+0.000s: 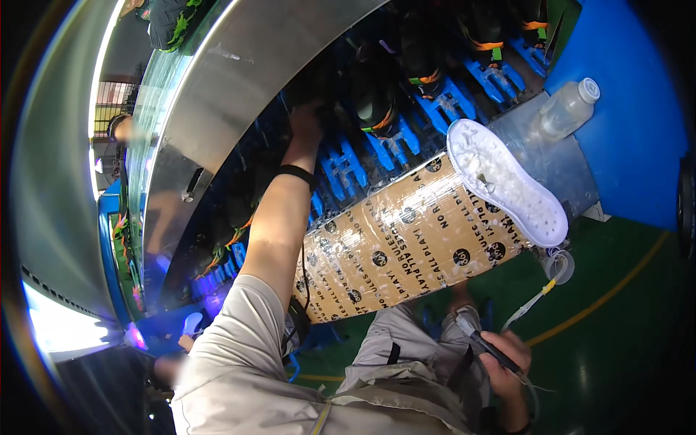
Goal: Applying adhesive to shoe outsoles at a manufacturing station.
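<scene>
1. Machine (225, 80): its steel hood is cut off at the top edge; the interior is dark.
2. Floor (609, 250): green, visible past the board's right end and between the board's lower edge and the right hand.
3. Board (391, 250): patterned and film-wrapped; its left end is hidden behind the left forearm, and its upper edge borders the rack.
4. Rack (442, 107): a row of blue forked holders, lost in shadow toward the left.
5. Shoes (373, 94): dark with orange trim, on the holders; their outlines are hard to make out.
6. Sole (511, 181): white, lying along the board's right end.
7. Right hand (507, 362): low, near the body, thumb and fingers clamped on the tool.
8. Bottle (569, 110): translucent and tilted, just beside the blue panel (638, 138).
9. Left hand (308, 119): arm outstretched into the rack, near the shoes; fingertips hidden, so whether they are apart or together cannot be told.
10. Tool (499, 354): dark-handled, slanting up leftward; the grip is partly covered.
</scene>
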### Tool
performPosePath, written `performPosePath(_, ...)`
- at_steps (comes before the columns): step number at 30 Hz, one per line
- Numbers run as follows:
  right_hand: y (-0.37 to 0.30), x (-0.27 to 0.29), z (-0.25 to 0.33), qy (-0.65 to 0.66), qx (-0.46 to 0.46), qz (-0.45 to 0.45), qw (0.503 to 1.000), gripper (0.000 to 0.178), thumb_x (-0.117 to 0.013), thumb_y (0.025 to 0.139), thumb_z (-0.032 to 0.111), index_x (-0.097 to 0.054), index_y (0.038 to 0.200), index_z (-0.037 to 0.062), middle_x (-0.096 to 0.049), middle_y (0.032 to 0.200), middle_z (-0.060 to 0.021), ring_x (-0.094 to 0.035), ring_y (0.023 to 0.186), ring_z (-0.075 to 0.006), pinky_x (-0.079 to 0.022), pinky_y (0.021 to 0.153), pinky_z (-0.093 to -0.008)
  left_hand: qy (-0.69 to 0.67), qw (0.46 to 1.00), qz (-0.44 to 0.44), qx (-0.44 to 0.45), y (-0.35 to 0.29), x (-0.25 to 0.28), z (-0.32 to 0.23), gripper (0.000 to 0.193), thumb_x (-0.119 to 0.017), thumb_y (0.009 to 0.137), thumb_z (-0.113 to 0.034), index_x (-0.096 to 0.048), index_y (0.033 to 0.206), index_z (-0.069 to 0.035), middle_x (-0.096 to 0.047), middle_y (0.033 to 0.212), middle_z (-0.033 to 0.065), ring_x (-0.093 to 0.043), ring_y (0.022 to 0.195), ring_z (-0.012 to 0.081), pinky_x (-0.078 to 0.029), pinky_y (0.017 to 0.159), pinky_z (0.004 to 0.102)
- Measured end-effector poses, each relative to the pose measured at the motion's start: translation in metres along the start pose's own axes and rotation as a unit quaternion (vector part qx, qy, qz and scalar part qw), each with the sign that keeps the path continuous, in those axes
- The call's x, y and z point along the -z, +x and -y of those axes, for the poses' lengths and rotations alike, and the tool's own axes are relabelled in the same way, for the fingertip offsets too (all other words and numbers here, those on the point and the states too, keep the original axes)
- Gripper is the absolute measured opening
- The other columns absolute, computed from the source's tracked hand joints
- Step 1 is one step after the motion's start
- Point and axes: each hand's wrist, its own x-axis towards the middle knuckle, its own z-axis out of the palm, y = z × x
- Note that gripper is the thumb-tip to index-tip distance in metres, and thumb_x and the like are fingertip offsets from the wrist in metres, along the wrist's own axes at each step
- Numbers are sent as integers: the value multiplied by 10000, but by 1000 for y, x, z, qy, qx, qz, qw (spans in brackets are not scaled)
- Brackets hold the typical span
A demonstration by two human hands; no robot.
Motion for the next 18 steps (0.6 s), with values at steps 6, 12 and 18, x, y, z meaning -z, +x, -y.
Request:
performPosePath(6,-2,2,3,13,22,-12,1000,322,-788,858,172,-756,1109,-29,-635,781,-122,-599,657,-264,-457,597,-350,-358,890,-151,238,-1,-7,-14,334,-681,916,-152,-719,1231,-48,-741,1148,159,-693,1080,266,-537,950,400)
performPosePath(12,7,1,20,0,92,-31,995,348,-784,866,193,-744,1088,-72,-623,771,-134,-589,645,-263,-445,586,-351,-156,900,23,407,-78,65,-107,312,-691,951,-144,-721,1244,-41,-738,1211,136,-679,1117,233,-521,954,378)
performPosePath(18,34,3,78,11,176,1,984,390,-754,935,234,-720,1149,-90,-606,838,-117,-572,730,-220,-443,657,-329,-218,901,220,302,-290,224,-265,372,-713,987,-252,-725,1270,-11,-780,1169,111,-724,1094,200,-547,995,336)
